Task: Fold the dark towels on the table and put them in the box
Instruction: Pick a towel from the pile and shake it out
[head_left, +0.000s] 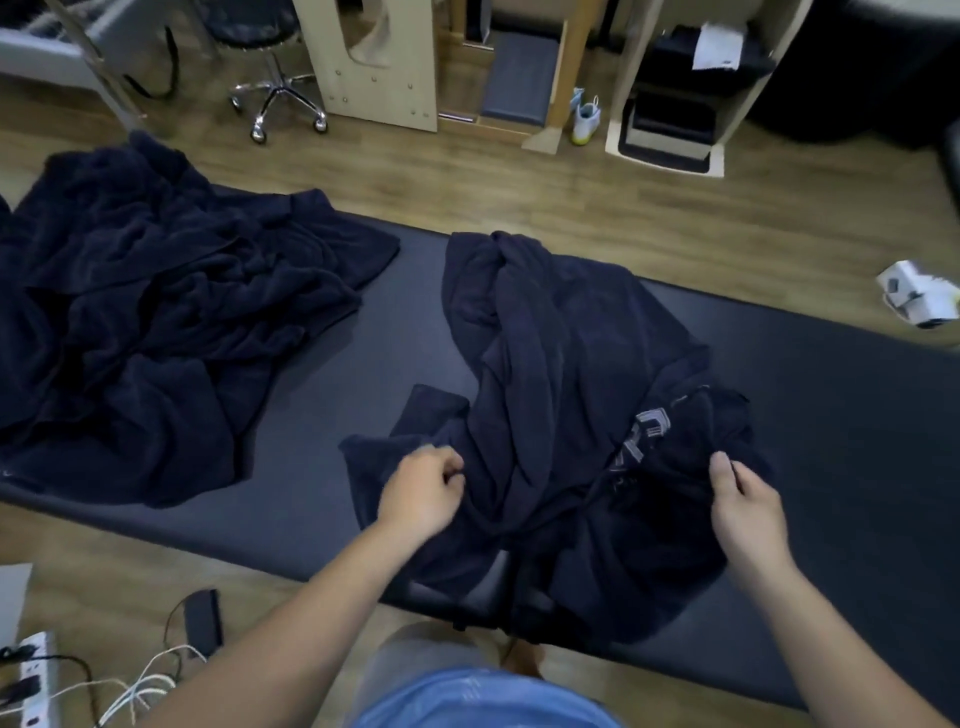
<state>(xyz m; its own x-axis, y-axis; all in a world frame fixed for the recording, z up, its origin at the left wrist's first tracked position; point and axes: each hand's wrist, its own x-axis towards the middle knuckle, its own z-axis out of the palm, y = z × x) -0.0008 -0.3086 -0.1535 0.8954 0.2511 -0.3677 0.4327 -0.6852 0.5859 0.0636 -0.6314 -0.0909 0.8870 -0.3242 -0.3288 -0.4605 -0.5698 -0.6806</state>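
Note:
A crumpled dark navy towel (561, 395) with a grey woven mark lies in the middle of the dark padded table (322, 467), part of it hanging over the near edge. My left hand (423, 491) pinches a fold at the towel's left near side. My right hand (743, 499) grips the towel's right near edge beside the grey mark. A heap of dark towels (150, 312) lies bunched on the table's left end. No box shows in this view.
Wooden floor surrounds the table. A power strip with white cables (39, 680) and a black device (202, 621) lie on the floor at near left. A wheeled stool (278, 88), wooden furniture (374, 57) and a small white object (919, 293) stand beyond the table.

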